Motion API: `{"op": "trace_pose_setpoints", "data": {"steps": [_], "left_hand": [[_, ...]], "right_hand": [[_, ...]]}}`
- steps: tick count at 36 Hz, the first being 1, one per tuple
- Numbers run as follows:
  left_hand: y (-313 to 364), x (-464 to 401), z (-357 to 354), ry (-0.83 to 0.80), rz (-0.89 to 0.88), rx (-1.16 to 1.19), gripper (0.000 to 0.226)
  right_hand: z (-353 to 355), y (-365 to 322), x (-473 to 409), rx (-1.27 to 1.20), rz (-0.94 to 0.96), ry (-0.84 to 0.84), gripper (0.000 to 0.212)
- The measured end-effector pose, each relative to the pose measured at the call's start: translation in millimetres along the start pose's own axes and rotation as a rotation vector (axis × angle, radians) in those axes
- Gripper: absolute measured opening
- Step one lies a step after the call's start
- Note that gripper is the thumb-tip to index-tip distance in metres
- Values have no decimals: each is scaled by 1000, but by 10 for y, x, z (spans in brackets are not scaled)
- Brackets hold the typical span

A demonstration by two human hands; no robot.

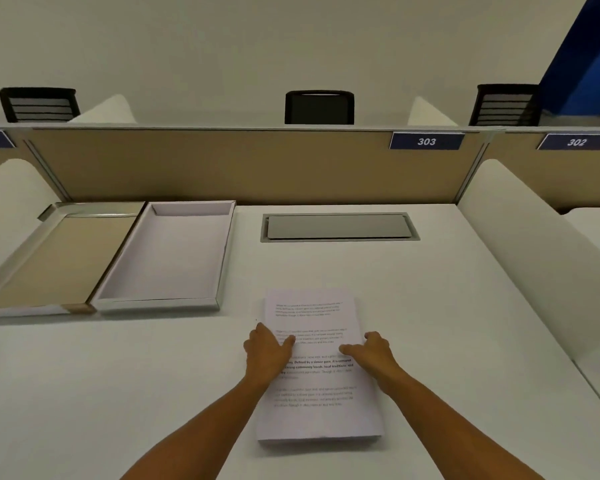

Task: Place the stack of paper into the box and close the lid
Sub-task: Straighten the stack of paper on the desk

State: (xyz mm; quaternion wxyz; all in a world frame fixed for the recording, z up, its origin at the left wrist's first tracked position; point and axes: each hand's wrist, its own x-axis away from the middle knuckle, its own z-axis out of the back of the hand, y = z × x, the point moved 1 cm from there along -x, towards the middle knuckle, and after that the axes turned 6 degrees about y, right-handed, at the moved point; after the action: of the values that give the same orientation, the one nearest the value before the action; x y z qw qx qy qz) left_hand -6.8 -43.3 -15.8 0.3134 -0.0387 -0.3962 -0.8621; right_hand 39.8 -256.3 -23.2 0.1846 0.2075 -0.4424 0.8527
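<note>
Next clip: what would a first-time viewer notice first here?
Two bare hands, left hand and right hand, resting on the side edges of a stack of paper with printed text, at centre near the desk's front. To the far left an open box lies empty, its lid lying inside-up beside it.

lid: left end cut off by the frame edge
paper stack: print too blurred to read
left hand: fingers hidden past the stack's edge
</note>
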Motion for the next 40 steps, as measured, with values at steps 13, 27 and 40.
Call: {"op": "trace_pose_setpoints", "data": {"steps": [13,27,40], "left_hand": [[164,-300,55,-150,354,282,72],[187,-369,78,-262,399,375,63],[-50,-360,98,-262,327,686,62]], "right_hand": [[-42,-106,7,88,-49,-9,52],[-41,-123,18,115,-59,6,52],[-53,-101,59,147,-45,8,62]]}}
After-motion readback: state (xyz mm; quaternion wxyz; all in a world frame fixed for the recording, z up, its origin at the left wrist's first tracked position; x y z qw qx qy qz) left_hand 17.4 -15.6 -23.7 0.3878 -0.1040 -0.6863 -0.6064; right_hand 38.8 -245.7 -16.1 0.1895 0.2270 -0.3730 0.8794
